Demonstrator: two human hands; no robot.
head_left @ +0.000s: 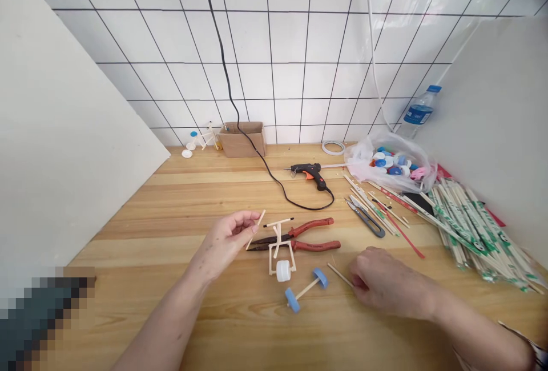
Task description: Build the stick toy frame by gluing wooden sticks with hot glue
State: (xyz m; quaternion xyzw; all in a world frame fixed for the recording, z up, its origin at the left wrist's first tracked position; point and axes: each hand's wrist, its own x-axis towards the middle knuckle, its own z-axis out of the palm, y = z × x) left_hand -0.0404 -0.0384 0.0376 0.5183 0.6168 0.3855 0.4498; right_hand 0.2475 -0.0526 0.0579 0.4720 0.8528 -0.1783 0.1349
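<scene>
Between the thumb and fingers of my left hand (pixel 231 240) is a short wooden stick (pixel 261 218), held at a slant. My right hand (pixel 377 279) is closed at the right, with a thin wooden stick (pixel 340 275) poking out from its fingers toward the left. A small stick frame (pixel 270 254) with a white bottle cap (pixel 283 271) stands between my hands. Behind it lie red-handled pliers (pixel 314 225), their jaws partly hidden by the frame. Nearer me, two blue caps joined by a stick form an axle (pixel 307 288).
A black glue gun (pixel 309 172) with its cord lies behind the pliers. Scissors (pixel 363 217), loose sticks and wrapped chopsticks (pixel 479 228) fill the right side. Along the wall are a cardboard box (pixel 242 141), a tape roll (pixel 333 147), a bag of caps (pixel 359 160) and a bottle (pixel 418 113).
</scene>
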